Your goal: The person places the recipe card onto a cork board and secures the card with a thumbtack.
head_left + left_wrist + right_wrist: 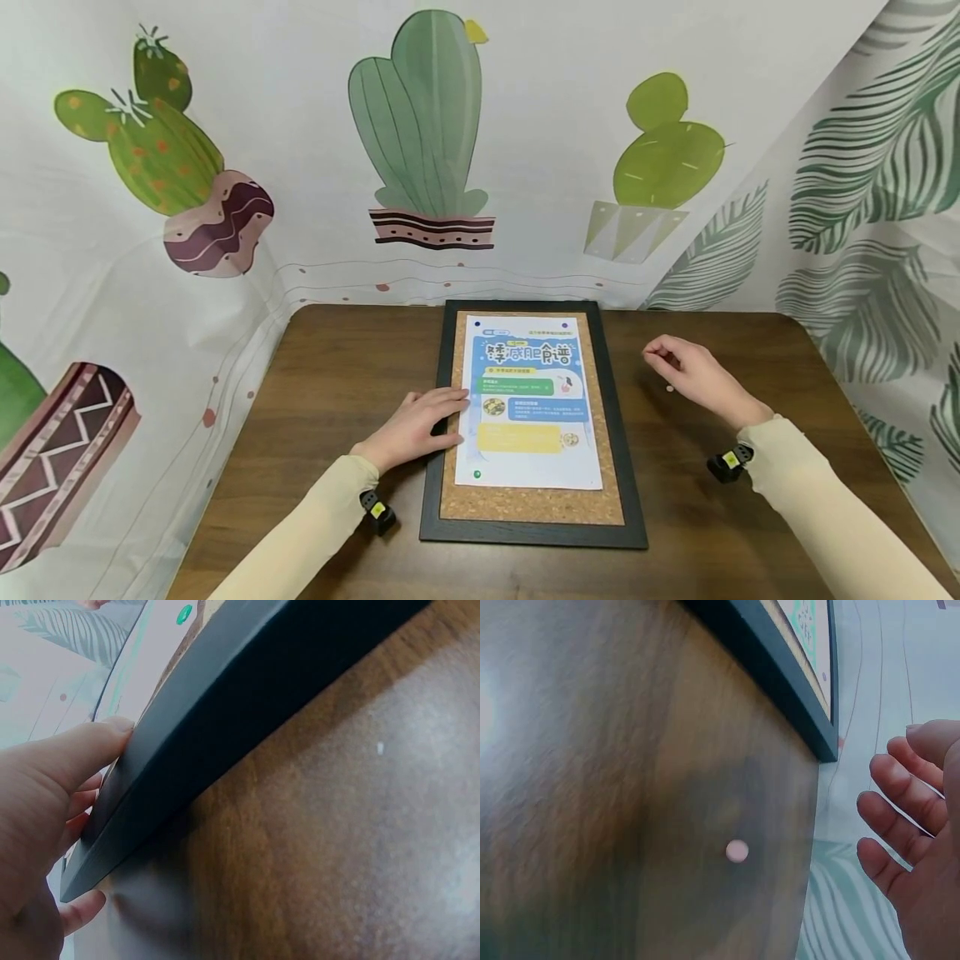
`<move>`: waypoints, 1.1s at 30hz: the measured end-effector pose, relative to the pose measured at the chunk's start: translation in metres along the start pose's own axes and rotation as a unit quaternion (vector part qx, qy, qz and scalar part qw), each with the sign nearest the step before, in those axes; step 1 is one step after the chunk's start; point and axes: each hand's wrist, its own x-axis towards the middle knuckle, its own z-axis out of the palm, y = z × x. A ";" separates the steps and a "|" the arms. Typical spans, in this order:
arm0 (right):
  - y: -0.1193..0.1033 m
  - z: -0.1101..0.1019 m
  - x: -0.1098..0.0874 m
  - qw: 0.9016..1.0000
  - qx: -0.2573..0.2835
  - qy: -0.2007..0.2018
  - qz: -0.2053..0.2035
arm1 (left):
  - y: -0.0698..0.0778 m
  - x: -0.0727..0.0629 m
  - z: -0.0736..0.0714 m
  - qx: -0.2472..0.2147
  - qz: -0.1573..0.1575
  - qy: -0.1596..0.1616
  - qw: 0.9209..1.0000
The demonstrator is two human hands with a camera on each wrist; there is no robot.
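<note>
A printed sheet (525, 467) lies on a cork board (525, 506) with a black frame (532, 533). Pins sit in three of its corners: dark blue (477, 323) top left, purple (565, 325) top right, green (477, 474) bottom left. My left hand (415, 425) rests across the frame's left side, fingertips at the sheet's left edge. Right of the board, my right hand (693, 377) hovers over the table with loosely curled fingers and nothing in them. Below it lies a small pink round piece (736, 850), its underside hidden.
The board stands on a brown wooden table (337, 358), its top end near the table's far edge. Behind hangs a white cloth (540, 150) printed with cacti and leaves. A small black device (378, 512) is strapped to each wrist.
</note>
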 end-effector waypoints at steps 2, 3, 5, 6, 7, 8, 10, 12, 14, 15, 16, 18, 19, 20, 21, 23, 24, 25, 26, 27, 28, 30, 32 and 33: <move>0.003 -0.002 -0.005 1.000 -0.009 0.007 -0.007 | 0.000 0.000 0.000 -0.001 0.000 0.000 1.000; 0.004 -0.002 -0.008 1.000 -0.014 0.011 -0.010 | 0.000 0.000 0.000 -0.001 0.001 0.001 1.000; 0.007 -0.003 -0.013 1.000 -0.017 0.015 -0.011 | 0.000 0.000 0.000 0.000 0.005 0.004 1.000; 0.009 -0.002 -0.015 1.000 -0.014 0.014 -0.012 | 0.000 0.000 -0.001 0.000 0.006 0.005 1.000; 0.011 -0.002 -0.018 1.000 -0.013 0.013 -0.010 | 0.000 0.000 -0.001 0.000 0.007 0.005 1.000; 0.012 -0.002 -0.020 1.000 -0.011 0.013 -0.008 | 0.000 0.000 -0.001 0.000 0.008 0.006 1.000; 0.015 -0.001 -0.025 1.000 -0.009 0.011 0.001 | 0.001 0.000 -0.001 0.002 0.010 0.007 1.000; 0.018 -0.001 -0.029 1.000 -0.014 0.013 0.004 | 0.001 0.000 -0.001 0.001 0.010 0.006 1.000; 0.020 0.000 -0.033 1.000 -0.023 0.018 0.005 | 0.001 0.000 -0.001 0.000 0.010 0.005 1.000; 0.022 0.001 -0.034 0.999 -0.029 0.020 0.005 | 0.001 0.000 0.000 0.001 0.010 0.006 1.000; 0.024 0.001 -0.036 0.999 -0.035 0.021 0.004 | 0.001 0.000 0.000 0.002 0.010 0.005 1.000; 0.029 0.003 -0.040 0.999 -0.046 0.022 0.005 | 0.001 0.000 0.000 0.003 0.006 0.003 1.000; 0.031 0.004 -0.041 0.998 -0.050 0.021 0.007 | 0.001 0.000 0.000 0.003 0.003 0.002 1.000; 0.034 0.005 -0.042 0.998 -0.053 0.020 0.009 | 0.001 -0.001 0.000 0.003 0.001 0.001 1.000; 0.036 0.006 -0.043 0.998 -0.055 0.018 0.014 | 0.001 -0.001 0.000 0.003 0.000 0.000 1.000; 0.041 0.008 -0.045 0.998 -0.056 0.018 0.019 | 0.001 -0.001 0.000 0.001 -0.002 -0.002 1.000; 0.043 0.009 -0.045 0.998 -0.056 0.022 0.017 | 0.001 -0.001 -0.001 0.001 -0.002 -0.001 1.000; 0.045 0.010 -0.046 0.998 -0.058 0.028 0.015 | 0.002 -0.001 -0.001 0.001 0.000 0.000 1.000; 0.047 0.011 -0.046 0.998 -0.060 0.033 0.014 | 0.002 -0.001 -0.001 0.001 0.001 0.001 1.000; 0.049 0.012 -0.046 0.997 -0.063 0.039 0.013 | 0.002 -0.001 -0.001 0.001 0.002 0.002 1.000; 0.051 0.012 -0.046 0.997 -0.065 0.043 0.014 | 0.002 -0.001 -0.001 0.001 0.003 0.003 1.000; 0.053 0.014 -0.047 0.996 -0.071 0.051 0.018 | 0.002 -0.001 -0.001 0.002 0.004 0.004 1.000; 0.055 0.016 -0.046 0.996 -0.073 0.047 0.029 | 0.001 -0.001 0.000 0.001 0.003 0.004 1.000; 0.055 0.016 -0.046 0.996 -0.073 0.046 0.033 | 0.001 -0.001 0.000 0.001 0.002 0.003 1.000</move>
